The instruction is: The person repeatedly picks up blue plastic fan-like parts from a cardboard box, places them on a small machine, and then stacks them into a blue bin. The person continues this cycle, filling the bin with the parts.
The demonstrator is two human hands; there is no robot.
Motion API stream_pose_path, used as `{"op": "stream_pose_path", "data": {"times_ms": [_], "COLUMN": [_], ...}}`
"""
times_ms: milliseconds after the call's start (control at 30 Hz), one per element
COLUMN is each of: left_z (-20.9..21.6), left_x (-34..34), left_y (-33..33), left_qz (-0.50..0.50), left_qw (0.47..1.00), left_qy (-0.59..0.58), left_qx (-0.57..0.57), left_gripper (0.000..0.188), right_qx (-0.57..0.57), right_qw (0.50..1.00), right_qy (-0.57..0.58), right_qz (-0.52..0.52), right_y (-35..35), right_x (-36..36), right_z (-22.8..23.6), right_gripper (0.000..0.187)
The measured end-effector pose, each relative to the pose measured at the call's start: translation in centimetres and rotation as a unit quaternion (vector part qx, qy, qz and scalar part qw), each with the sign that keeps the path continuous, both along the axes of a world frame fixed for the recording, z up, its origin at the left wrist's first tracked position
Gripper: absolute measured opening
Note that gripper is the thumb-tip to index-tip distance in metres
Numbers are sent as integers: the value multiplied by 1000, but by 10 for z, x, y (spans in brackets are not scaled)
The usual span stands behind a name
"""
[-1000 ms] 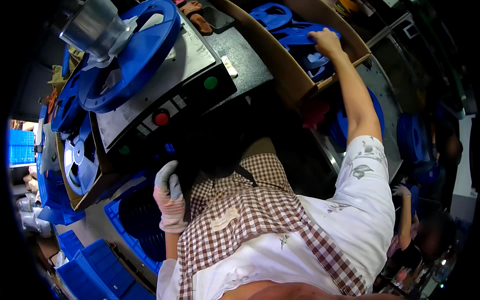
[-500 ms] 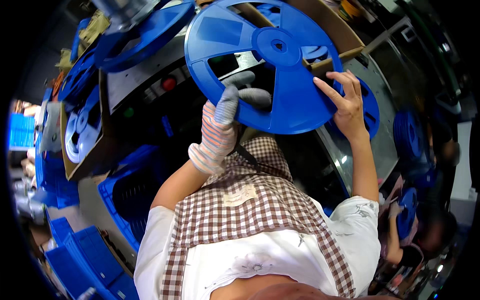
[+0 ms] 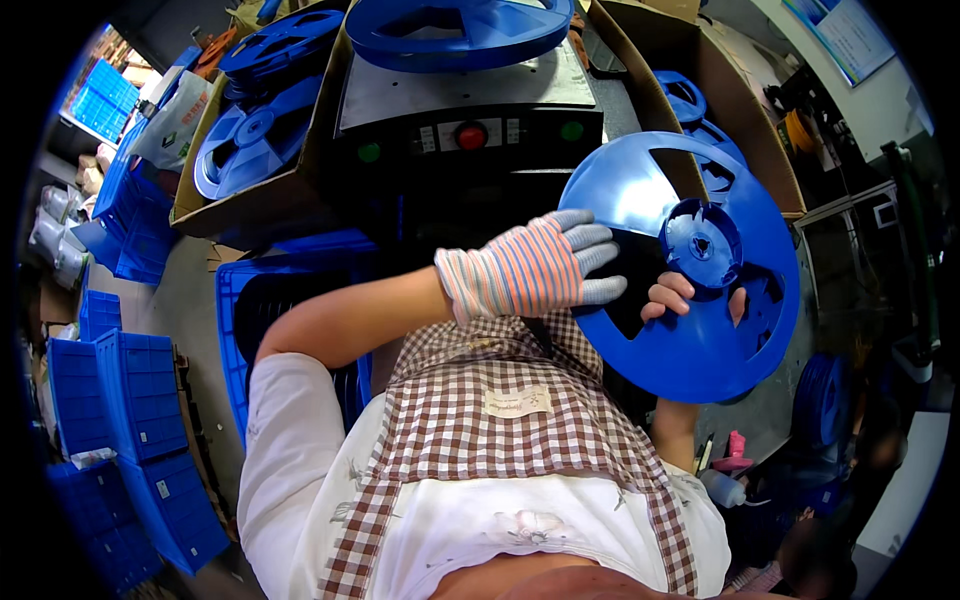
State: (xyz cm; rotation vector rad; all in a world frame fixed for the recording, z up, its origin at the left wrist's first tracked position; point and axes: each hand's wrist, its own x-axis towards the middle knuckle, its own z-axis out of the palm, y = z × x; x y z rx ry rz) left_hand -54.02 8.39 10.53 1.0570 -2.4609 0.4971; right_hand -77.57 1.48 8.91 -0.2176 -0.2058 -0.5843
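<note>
The blue reel point(image 3: 706, 256) was held off the table point(image 3: 622, 112), before the near edge of the right carton point(image 3: 742, 100), by the right hand point(image 3: 670, 294), fingers hooked through its opening. The gloved left hand point(image 3: 540, 265) was spread at the rim; even, two-sided support was advisable.

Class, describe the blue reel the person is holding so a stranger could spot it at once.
Start at the machine with the red button, upper centre, then look lower right. There, a large blue reel shows its round hub. Unlike the reels in the cardboard boxes, it is held up by the bare right hand, whose fingertips poke through it.
</note>
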Motion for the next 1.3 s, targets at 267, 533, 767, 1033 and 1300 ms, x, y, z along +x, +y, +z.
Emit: {"op": "stream_pose_path", "data": {"times_ms": [267,533,767,1033,1300], "left_z": [42,92,153,64,-80], "left_x": [207,247,156,131,228], "left_y": [-61,-8,251,456,476], "left_qz": [445,405,408,466,651], "left_qw": [842,879,911,778,619], "left_qy": [-126,-119,27,419,425], "left_qx": [-277,-221,48,36,112], "left_gripper": [44,17,31,35,38], "right_qx": [-115,-105,-133,-198,-181], "right_qw": [984,988,983,978,979], "right_qy": [12,6,42,10,62], "right_qz": [-136,-111,-123,70,69], "right_y": [-14,-6,-1,-14,-41], "right_x": [-21,-1,5,35,39], "right_z": [-36,-32,-32,-7,-10], "right_gripper": [67,68,67,67,70]}}
